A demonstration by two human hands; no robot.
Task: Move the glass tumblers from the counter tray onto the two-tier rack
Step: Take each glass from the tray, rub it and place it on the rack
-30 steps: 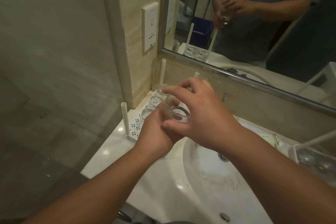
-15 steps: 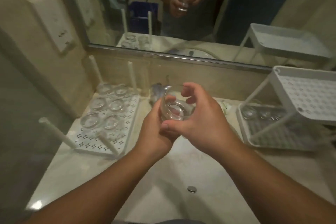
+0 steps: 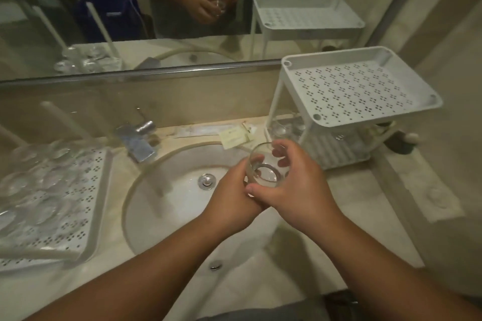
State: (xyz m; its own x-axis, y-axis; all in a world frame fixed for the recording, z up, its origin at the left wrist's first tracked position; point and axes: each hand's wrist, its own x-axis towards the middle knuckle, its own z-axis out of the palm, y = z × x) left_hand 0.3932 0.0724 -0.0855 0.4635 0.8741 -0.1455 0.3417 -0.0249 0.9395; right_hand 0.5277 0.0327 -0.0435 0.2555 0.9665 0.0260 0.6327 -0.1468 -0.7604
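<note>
1. At frame centre, above the sink (image 3: 167,206), the left hand (image 3: 229,198) and right hand (image 3: 294,185) together clasp one glass tumbler (image 3: 263,167).
2. The counter tray (image 3: 99,190) at left is blurred and cut off; its tumblers smear together.
3. The two-tier rack (image 3: 365,91) stands at right, its lower shelf mostly hidden.

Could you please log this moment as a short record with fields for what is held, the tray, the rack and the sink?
held item: one glass tumbler, upright, over the sink
left hand: gripping the tumbler from the left
right hand: wrapped around its right side
counter tray: left of the sink, several tumblers on it
two-tier rack: right of the sink, upper tier bare, glasses on lower tier
sink: no water visible
</note>
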